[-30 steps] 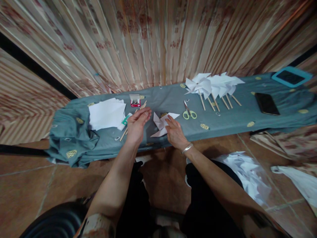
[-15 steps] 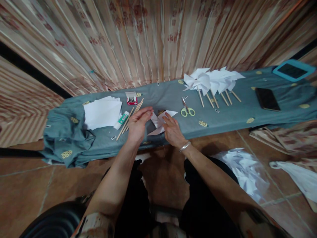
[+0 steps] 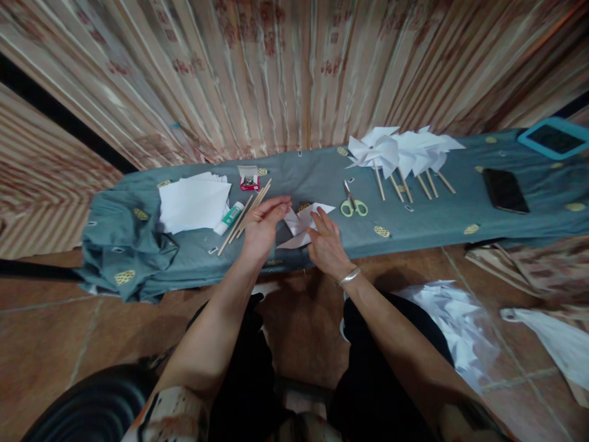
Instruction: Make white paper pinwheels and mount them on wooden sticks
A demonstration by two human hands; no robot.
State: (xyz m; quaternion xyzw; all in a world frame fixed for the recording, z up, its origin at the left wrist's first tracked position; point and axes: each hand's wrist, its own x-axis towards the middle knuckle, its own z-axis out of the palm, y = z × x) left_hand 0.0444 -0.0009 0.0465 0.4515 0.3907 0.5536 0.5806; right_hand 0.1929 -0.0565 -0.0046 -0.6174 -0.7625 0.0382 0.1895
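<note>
A white cut paper pinwheel (image 3: pixel 299 221) lies on the cloth-covered bench in front of me, with its pointed blades spread apart. My left hand (image 3: pixel 263 227) is closed in a pinch on its left side, thumb and forefinger together at a paper tip that is mostly hidden. On the right side, my right hand (image 3: pixel 327 244) grips the same paper, fingers over the blade and thumb at its lower part. Beside my left hand lie several thin wooden sticks (image 3: pixel 248 215) and a green and white glue stick (image 3: pixel 229 218). Scissors (image 3: pixel 353 202) with pale green handles rest to the right.
A stack of white paper (image 3: pixel 194 202) lies at the left, near an open red box (image 3: pixel 249 179) of small metal pieces. Several pinwheels on sticks (image 3: pixel 400 153), a phone (image 3: pixel 505 190) and a blue-framed device (image 3: pixel 554 139) occupy the right. Folded paper (image 3: pixel 453 316) sits in clear plastic below.
The view has shifted slightly, so the bench items appear a little farther right. Both hands stay at the paper pinwheel, and their grips look nearly the same.
</note>
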